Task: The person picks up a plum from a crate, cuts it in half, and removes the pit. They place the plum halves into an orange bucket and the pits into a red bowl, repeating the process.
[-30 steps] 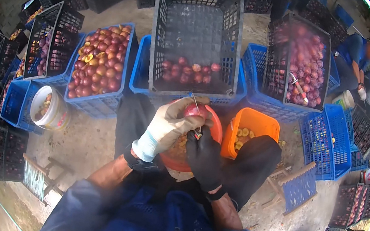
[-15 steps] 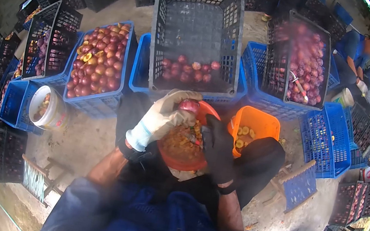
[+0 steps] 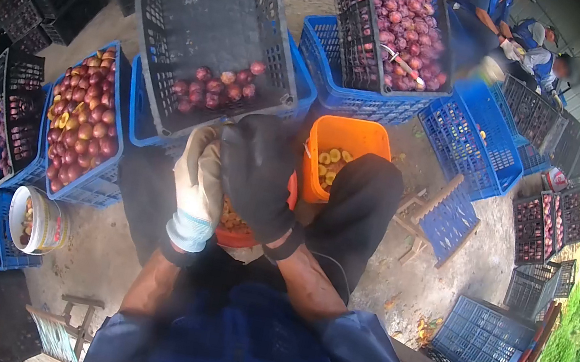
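Note:
My left hand [image 3: 200, 184], in a pale glove with a light blue cuff, is closed, its fingers curled against my right hand. Half a second ago a plum showed in it; the fruit is now hidden. My right hand [image 3: 255, 179], in a black glove, folds over in front of the left, back towards me. Its fingers and whatever they hold are out of sight. Below both hands, a red bucket [image 3: 237, 238] between my legs holds orange-yellow fruit bits and is mostly covered. An orange bucket [image 3: 318, 130] with yellow fruit halves [image 3: 332, 161] stands to the right.
A tilted black crate [image 3: 202, 18] with several plums [image 3: 217, 90] rests on a blue crate ahead. Left are a blue crate of plums [image 3: 84, 117] and a white bucket [image 3: 57, 225]. A red-handled knife [image 3: 402, 63] lies on plums at right. Co-workers [image 3: 539, 46] sit beyond.
My right hand has come up and left to meet my left hand, covering the place where the plum was. The view has turned right, so the crates appear further left.

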`<state>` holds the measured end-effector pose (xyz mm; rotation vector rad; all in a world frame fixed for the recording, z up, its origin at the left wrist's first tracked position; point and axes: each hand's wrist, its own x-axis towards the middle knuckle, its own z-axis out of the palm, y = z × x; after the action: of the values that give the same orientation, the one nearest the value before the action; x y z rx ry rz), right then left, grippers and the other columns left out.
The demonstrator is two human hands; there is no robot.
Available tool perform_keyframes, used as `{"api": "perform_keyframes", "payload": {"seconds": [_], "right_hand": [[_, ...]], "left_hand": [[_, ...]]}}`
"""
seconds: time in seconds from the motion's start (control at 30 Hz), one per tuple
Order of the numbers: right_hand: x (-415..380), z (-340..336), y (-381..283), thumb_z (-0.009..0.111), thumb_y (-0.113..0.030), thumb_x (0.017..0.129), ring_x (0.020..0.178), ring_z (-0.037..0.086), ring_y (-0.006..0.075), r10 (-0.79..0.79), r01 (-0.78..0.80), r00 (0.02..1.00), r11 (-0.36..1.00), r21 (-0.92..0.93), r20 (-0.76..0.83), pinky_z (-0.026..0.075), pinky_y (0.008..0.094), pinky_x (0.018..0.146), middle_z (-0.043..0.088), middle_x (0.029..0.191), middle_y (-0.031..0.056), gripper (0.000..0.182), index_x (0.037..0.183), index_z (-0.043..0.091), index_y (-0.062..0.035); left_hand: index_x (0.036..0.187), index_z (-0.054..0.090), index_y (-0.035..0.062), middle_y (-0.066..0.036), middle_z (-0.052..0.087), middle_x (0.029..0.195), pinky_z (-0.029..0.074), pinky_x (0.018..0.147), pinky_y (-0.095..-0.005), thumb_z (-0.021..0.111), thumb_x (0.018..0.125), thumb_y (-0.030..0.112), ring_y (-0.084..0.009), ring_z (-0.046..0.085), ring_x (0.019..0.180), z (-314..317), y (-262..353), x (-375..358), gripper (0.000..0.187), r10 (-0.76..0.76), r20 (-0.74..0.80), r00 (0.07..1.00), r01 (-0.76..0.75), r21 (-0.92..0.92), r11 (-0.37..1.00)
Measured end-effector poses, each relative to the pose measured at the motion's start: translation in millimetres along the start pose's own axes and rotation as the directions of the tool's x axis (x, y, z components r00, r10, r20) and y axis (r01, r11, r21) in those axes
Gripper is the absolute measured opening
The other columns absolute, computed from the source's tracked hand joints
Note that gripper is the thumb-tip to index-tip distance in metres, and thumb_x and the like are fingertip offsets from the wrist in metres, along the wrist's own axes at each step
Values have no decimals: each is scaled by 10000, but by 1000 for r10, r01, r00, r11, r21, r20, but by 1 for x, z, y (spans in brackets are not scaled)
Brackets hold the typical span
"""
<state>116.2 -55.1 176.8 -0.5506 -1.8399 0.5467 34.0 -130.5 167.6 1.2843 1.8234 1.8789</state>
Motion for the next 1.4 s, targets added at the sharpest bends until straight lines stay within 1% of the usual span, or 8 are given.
{"api": "perform_keyframes", "payload": {"seconds": [0.33, 0.43, 0.5, 0.57, 0.6, 0.7, 0.8, 1.4], "right_hand": [[-3, 3, 23, 669, -171, 897, 696, 617, 359, 11, -10, 999, 1000, -12, 48, 472, 457, 583, 571, 863, 157, 173, 915, 555, -43], [0, -6, 29, 686, -183, 841, 672, 605, 340, -114, 115, 983, 993, -4, 145, 479, 445, 563, 545, 831, 142, 197, 904, 551, -55], [10, -15, 30, 685, -176, 833, 668, 598, 330, -308, 319, 929, 947, -26, 204, 484, 436, 568, 544, 830, 137, 184, 885, 556, -56], [8, -19, 28, 674, -184, 841, 690, 604, 308, -468, 558, 798, 812, -172, 380, 489, 417, 587, 554, 825, 125, 177, 857, 561, -50], [11, -20, 27, 669, -188, 845, 701, 607, 297, -525, 671, 711, 706, -227, 468, 491, 408, 597, 559, 823, 119, 176, 842, 563, -47], [36, -26, 23, 649, -206, 853, 749, 613, 267, -88, -7, 957, 946, 323, 277, 484, 370, 616, 599, 840, 106, 189, 836, 587, -28], [49, -38, 52, 694, -47, 807, 766, 603, 209, -3, -54, 986, 938, 342, 166, 471, 320, 655, 606, 831, 80, 99, 870, 618, -41], [-12, -40, 50, 801, -16, 780, 827, 616, 147, 383, -616, 771, 649, 446, 508, 517, 301, 746, 637, 911, 31, 258, 975, 633, -35]], "left_hand": [[1091, 570, -40, -189, 615, 1050, 497, 890, -376, 588, 939, 149, -340, 619, 965, 8, -26, 7, 243, 21, 159, 987, -66, 282, 957], [1176, 580, 26, -115, 648, 1093, 513, 913, -373, 553, 1003, 183, -252, 645, 1029, 6, -44, 0, 235, -229, 313, 922, 339, -364, 868], [1295, 556, 37, -94, 648, 1204, 523, 963, -366, 544, 1016, 144, -236, 637, 1125, 0, -56, -7, 299, -262, 561, 785, 619, -726, 300], [1351, 543, 36, -80, 650, 1239, 542, 939, -353, 515, 1036, 138, -214, 644, 1128, -7, -56, -17, 332, -185, 594, 783, 607, -665, 435], [1348, 543, 29, -76, 653, 1218, 556, 890, -344, 491, 1050, 150, -199, 655, 1083, -10, -49, -22, 326, -119, 537, 835, 383, -413, 826], [1218, 572, 11, -53, 629, 868, 453, 509, -248, 408, 1087, 178, -97, 555, 585, -9, -39, -4, 269, -178, 638, 749, 609, -559, 563], [1093, 565, 34, 7, 487, 595, 259, 368, -208, 479, 1087, 420, -17, 296, 358, -4, 1, 13, 396, -278, 617, 737, 658, -557, 507], [1117, 564, 51, -18, 553, 680, 282, 392, -211, 483, 1075, 453, -35, 314, 381, -5, -8, 9, 413, -279, 546, 790, 597, -578, 557]]}}
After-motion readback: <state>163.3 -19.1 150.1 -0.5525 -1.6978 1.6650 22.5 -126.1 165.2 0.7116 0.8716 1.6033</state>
